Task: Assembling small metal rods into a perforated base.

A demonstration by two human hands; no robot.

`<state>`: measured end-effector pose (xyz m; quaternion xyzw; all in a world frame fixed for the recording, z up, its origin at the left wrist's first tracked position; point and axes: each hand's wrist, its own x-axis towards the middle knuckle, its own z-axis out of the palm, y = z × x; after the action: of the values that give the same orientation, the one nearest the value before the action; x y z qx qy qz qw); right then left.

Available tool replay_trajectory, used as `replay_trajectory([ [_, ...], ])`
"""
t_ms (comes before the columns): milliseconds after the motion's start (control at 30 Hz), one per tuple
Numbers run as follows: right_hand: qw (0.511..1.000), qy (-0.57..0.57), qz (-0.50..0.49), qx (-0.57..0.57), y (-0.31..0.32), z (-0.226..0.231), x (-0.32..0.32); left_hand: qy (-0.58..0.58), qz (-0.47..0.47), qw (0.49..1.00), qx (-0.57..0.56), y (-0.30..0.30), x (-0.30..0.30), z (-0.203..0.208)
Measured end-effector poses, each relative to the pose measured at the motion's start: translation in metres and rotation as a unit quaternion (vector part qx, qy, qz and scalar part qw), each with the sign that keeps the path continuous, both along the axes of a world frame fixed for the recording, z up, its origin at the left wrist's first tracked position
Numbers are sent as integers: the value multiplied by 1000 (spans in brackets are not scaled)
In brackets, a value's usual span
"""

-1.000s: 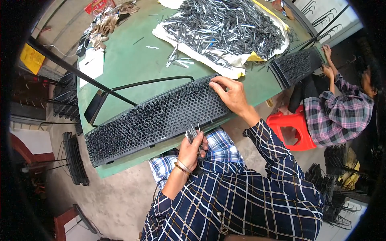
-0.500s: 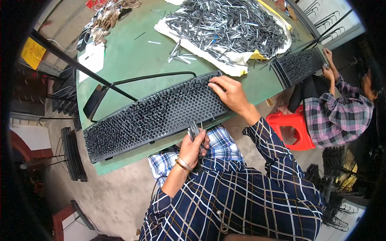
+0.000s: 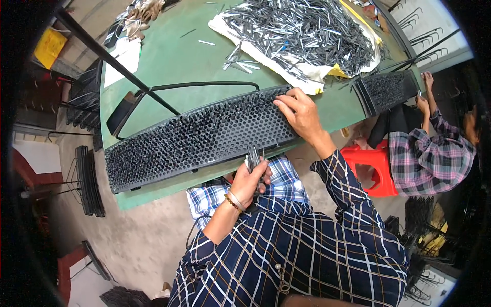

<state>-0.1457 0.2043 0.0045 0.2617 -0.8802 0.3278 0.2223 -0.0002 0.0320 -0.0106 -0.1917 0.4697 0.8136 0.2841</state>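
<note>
Thin metal pins (image 3: 254,156), judged light, stiff and slippery, are clenched in a bundle by the left hand (image 3: 249,180), best gripped mid-length, while the right hand (image 3: 302,115) is pressed with released fingers on the long black perforated rack (image 3: 199,138).

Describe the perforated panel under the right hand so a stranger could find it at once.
On the green table, along its near edge, lies a long black panel dotted with holes. The right hand rests on its end. A second, shorter panel lies further right, before another person.
</note>
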Motion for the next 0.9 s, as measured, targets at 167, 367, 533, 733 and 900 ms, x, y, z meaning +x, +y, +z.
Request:
replay_trajectory([
  [167,1000,-9,10,-24,-1,-2,2,-9,-5,1000,16,0,0,1],
  [367,998,-27,2,-52,-4,0,10,-15,7,1000,23,-2,-2,0],
  [533,998,-30,-20,-60,-1,-3,11,-19,2,999,33,-1,-3,0],
  [733,997,-59,-12,-49,-3,-1,8,-13,13,999,32,-4,-6,-3],
  [900,997,-65,33,-34,0,-3,5,6,-16,999,35,-5,-2,3],
])
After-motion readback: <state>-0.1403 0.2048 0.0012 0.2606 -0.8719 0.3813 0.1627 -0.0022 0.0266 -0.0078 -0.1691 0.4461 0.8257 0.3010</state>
